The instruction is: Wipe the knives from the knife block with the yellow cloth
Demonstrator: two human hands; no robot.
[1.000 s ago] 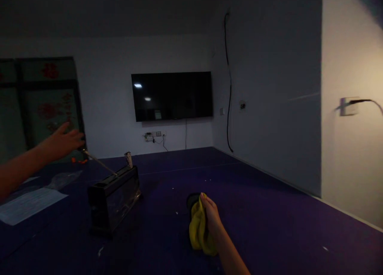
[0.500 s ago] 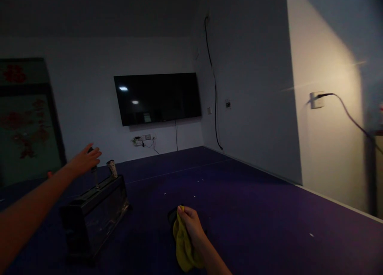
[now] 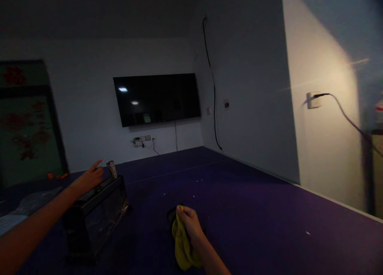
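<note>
My left hand [image 3: 89, 181] is low over the top of a long black box [image 3: 103, 223] with glossy sides. Its index finger points outward while the other fingers curl down over a knob on a thin rod; the knob itself is hidden now. A speckled, light-coloured cylinder [image 3: 111, 169] stands on the box's far end, just beyond those fingers. Lower in the middle, my right hand [image 3: 191, 225] pinches a yellow cloth [image 3: 182, 247], which hangs down in folds. Behind the cloth a small dark object [image 3: 171, 214] partly shows, too dim to name.
A dark purple tabletop [image 3: 254, 211] with small white specks spreads ahead. Clear plastic [image 3: 36, 201] and small orange things [image 3: 61, 175] lie at left. A television [image 3: 157, 99] hangs on the far wall; a cable runs from a socket [image 3: 313, 100] at right.
My left hand has moved down toward the box top, and the rod that showed beneath it is now mostly hidden. My right hand and the cloth have stayed nearly still.
</note>
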